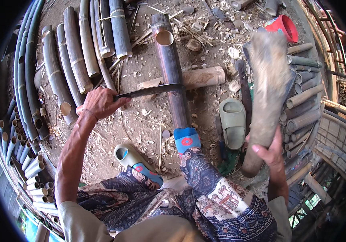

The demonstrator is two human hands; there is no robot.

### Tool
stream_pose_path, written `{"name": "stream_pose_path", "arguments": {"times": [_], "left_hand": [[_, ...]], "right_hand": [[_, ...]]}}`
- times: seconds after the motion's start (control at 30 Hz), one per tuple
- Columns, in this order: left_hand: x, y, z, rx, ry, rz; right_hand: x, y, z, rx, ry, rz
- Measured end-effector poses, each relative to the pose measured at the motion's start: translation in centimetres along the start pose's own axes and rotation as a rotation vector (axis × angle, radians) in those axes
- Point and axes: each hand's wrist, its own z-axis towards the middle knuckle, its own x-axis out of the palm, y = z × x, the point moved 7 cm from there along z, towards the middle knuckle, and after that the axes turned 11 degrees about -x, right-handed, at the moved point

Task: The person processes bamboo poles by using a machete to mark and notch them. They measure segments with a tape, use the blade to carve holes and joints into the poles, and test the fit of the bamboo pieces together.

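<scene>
A dark bamboo pole (171,68) lies lengthwise in front of me, with an oval cut opening near its far end. It rests across a short wooden log (203,78), and my socked right foot (186,139) presses on its near end. My left hand (100,103) is closed round the handle of a long dark knife (149,91), whose blade lies across the bamboo pole. In my right hand (270,151) is a thick wooden club (267,92), raised to the right of the pole, its upper end smeared by motion.
Cut bamboo lengths (78,52) lie at the upper left, with more stacked pieces (304,97) along the right. An olive slipper (233,123) lies beside a dark flat blade-like tool (244,84). A red bucket (282,28) lies tipped at the upper right. Wood chips litter the dirt floor.
</scene>
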Motion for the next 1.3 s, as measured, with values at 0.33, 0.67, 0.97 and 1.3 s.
{"name": "stream_pose_path", "arguments": {"times": [0.33,0.67,0.97,1.3], "left_hand": [[0.4,0.0,-0.3,-0.009,-0.038,-0.038],[0.5,-0.3,-0.3,-0.016,-0.029,-0.036],[0.8,-0.5,-0.5,-0.005,-0.03,-0.054],[2.1,-0.3,1.1,0.065,0.05,-0.025]], "right_hand": [[3.3,5.2,7.4,-0.045,0.103,-0.037],[8.4,3.2,10.9,-0.337,0.332,-0.402],[9.2,2.2,11.1,-0.31,0.373,-0.516],[6.6,2.5,12.0,-0.517,0.147,-0.565]]}}
